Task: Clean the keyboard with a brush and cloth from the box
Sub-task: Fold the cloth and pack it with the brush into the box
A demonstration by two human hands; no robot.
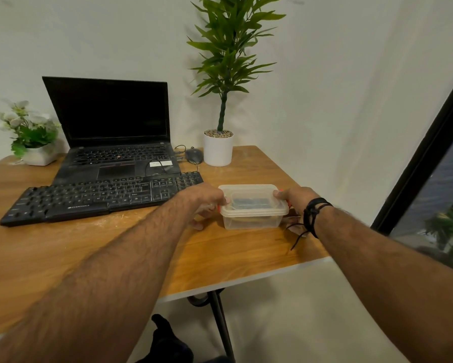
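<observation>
The wooden counter [63,247] carries everything here, backed by a pale wall. At its far left an open black laptop [110,132] faces the viewer with a dark screen. In front of it lies the black keyboard [99,196], its long axis running left to right, the left end nearer the viewer and the right end angled away toward the box. A tall potted plant [220,100] in a white pot stands behind the box, a dark mouse [194,155] beside it. The clear plastic box [253,206], lid on, sits at the counter's right, long axis left to right. The left hand [207,200] and right hand [295,199] grip its short ends, fingers curled round the orange clips.
</observation>
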